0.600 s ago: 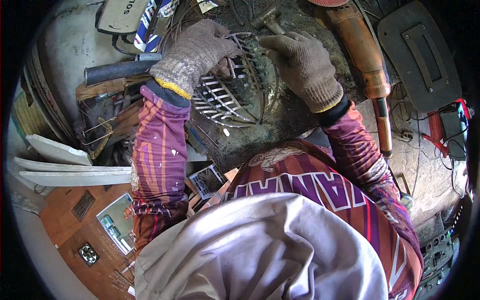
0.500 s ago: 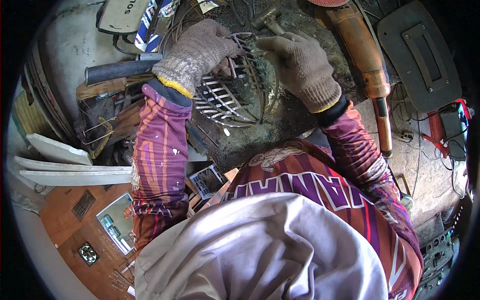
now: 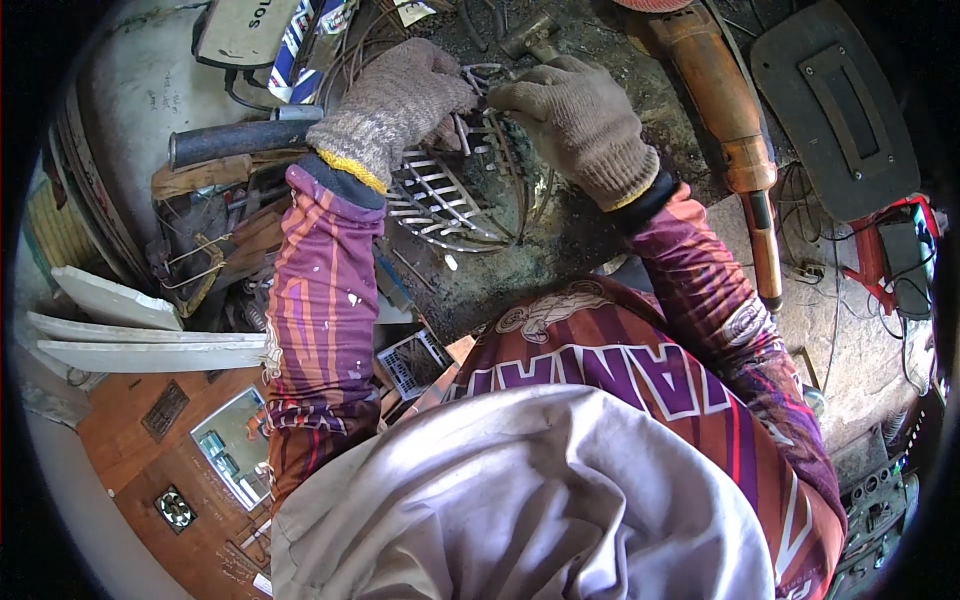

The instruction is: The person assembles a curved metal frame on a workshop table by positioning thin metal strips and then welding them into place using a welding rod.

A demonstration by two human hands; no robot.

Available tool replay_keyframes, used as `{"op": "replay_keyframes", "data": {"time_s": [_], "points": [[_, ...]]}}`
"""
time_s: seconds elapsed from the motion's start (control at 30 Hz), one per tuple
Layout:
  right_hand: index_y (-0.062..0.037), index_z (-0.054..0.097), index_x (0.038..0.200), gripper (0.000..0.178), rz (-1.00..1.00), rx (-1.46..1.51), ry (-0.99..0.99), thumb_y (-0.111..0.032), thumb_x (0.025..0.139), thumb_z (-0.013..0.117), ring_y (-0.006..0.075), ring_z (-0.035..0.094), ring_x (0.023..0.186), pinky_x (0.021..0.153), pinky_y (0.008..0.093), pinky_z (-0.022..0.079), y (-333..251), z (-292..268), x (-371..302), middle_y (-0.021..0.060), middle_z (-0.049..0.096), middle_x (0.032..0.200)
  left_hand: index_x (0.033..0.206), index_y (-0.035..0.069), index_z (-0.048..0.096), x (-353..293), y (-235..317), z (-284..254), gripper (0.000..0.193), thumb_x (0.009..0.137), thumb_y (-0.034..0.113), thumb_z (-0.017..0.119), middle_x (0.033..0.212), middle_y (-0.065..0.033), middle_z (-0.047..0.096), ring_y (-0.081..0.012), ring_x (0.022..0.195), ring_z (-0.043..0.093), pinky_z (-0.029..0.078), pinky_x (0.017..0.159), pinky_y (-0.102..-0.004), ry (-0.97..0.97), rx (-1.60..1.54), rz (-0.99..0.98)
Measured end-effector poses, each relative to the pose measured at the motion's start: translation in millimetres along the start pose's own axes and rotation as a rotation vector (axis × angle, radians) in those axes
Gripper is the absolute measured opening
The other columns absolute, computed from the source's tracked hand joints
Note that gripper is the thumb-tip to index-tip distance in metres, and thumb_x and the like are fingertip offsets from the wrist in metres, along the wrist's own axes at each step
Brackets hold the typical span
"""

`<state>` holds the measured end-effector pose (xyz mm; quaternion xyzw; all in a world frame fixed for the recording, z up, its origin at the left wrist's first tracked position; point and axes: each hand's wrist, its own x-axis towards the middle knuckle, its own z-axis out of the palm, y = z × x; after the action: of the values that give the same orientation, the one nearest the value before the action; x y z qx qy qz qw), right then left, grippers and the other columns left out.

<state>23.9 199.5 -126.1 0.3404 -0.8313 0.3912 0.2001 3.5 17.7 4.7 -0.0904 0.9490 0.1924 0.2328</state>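
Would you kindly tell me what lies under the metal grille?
Under the metal grille, dark worktop shows through its gaps; what the left hand covers there cannot be seen.

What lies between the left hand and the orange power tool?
In the head view: the right hand, a hammer just beyond it, and part of the metal grille.

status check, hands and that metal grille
Left hand over metal grille, grip unclear. Right hand near its far end, contact unclear. Grille partly covered by left hand. Hammer lying just beyond.
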Motion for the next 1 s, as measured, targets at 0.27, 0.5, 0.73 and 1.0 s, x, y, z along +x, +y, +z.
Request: {"op": "replay_keyframes", "data": {"time_s": [0.27,0.5,0.73,1.0], "points": [[-0.0216,0.078,0.11,0.03,0.019,-0.314,-0.221,-0.017,0.082,0.069,0.0264,0.069,0.106,0.092,0.0429,0.056,-12.2,-18.5,11.6,0.0016,0.076,0.106,0.123,-0.004,0.063,0.5,2.0,0.5,0.04,0.09,0.017,0.073,0.078,-0.0109,0.073,-0.0162,0.06,0.07,0.051,0.05,-0.0296,-0.037,-0.044,-0.052],[-0.0235,0.078,0.108,0.023,0.168,-0.084,0.021,-0.018,0.086,0.073,0.0309,0.069,0.097,0.085,0.0436,0.056,-5.4,-34.4,-7.0,0.0038,0.076,0.102,0.124,-0.005,0.061,-23.8,-3.5,-2.1,0.045,0.089,0.018,0.078,0.08,-0.0132,0.073,-0.0172,0.062,0.071,0.051,0.05,-0.0268,-0.064,-0.276,-0.051],[-0.0225,0.079,0.105,0.018,0.188,0.027,0.038,-0.02,0.089,0.072,0.0321,0.069,0.093,0.082,0.0455,0.057,-10.8,-23.4,-17.5,0.0066,0.075,0.096,0.12,-0.008,0.065,-22.6,-1.8,3.9,0.049,0.086,0.024,0.082,0.082,-0.0155,0.075,-0.0188,0.067,0.074,0.06,0.062,-0.0305,-0.074,-0.185,-0.046],[-0.021,0.079,0.105,0.017,0.168,0.072,-0.01,-0.021,0.091,0.069,0.0306,0.071,0.091,0.079,0.0441,0.057,-15.1,-25.4,-18.8,0.0057,0.075,0.095,0.12,-0.003,0.066,-22.8,2.1,6.9,0.048,0.085,0.025,0.085,0.084,-0.013,0.074,-0.0181,0.067,0.074,0.059,0.062,-0.032,-0.042,-0.088,-0.06]]}}
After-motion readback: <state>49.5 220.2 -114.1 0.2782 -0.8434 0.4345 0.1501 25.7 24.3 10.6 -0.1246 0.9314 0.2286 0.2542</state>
